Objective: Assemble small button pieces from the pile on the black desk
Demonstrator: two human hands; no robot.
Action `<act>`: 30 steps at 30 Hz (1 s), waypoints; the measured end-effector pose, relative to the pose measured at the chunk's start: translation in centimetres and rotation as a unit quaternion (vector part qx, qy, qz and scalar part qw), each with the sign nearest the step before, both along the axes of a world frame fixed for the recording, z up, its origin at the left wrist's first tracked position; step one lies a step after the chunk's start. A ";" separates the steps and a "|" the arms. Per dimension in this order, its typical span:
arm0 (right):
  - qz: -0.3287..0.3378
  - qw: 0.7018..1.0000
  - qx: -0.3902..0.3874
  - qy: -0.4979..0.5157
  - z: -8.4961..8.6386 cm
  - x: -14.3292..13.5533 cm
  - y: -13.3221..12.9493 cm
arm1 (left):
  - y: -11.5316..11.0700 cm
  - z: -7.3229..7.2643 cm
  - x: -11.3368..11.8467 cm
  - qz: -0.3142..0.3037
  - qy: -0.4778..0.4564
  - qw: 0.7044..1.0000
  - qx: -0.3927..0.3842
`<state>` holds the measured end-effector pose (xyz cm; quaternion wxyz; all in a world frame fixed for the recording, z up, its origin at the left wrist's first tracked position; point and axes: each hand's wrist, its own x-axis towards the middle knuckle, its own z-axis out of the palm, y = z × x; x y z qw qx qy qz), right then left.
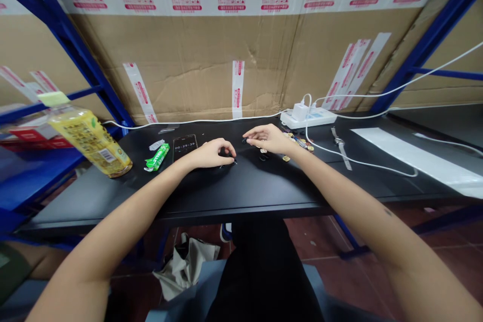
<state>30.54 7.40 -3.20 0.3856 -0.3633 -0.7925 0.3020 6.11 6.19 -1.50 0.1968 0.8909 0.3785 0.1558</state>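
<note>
While both forearms reach forward | left hand (pixel 213 153) pinches small black piece (pixel 230 160) | right hand (pixel 267 138) fingers loosely apart

A black bench (pixel 241 188) spans the middle of the frame. At its left stand a yellow drink bottle (pixel 90 141), a green gum pack (pixel 157 157) and a phone (pixel 184 147). Right of centre lie small coins (pixel 298 143), a white power strip (pixel 308 116), a wristwatch (pixel 341 147) and a white sheet (pixel 418 158).

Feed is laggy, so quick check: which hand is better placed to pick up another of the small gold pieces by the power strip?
Probably the right hand: the small gold pieces lie scattered right beside it. The left hand rests farther away, by the phone, on a small dark part.
</note>
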 end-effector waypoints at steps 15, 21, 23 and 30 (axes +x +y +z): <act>0.007 1.000 0.019 0.006 0.0 0.0 0.1 | -0.6 0.3 0.3 -0.076 -0.033 0.995 -0.055; 0.016 0.999 -0.030 0.023 0.6 -0.2 -0.7 | -0.1 -0.4 0.8 -0.058 -0.156 0.981 -0.103; 0.008 0.998 -0.058 0.025 0.7 -0.3 -0.8 | 0.1 -0.6 1.0 -0.019 -0.222 0.966 -0.128; 0.042 0.992 -0.118 0.022 0.8 -0.3 -1.0 | -0.2 -0.6 1.2 0.051 -0.332 0.927 -0.169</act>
